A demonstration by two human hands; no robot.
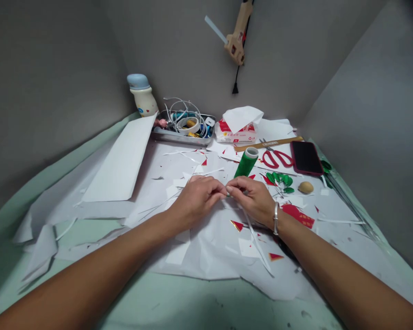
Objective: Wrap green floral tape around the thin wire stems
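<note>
My left hand and my right hand meet at the middle of the table, fingertips pinched together on a small thin piece between them, too small to name. A long white paper strip trails from under my right hand toward me. A silver bracelet sits on my right wrist. Just behind my hands stands a roll of green tape. Both hands rest over white paper sheets littered with red and white scraps.
Red-handled scissors, a dark phone, green leaf shapes and a small tan ball lie right. A metal tray of tape and cords, a tissue pack and a bottle stand behind. A glue gun hangs on the wall.
</note>
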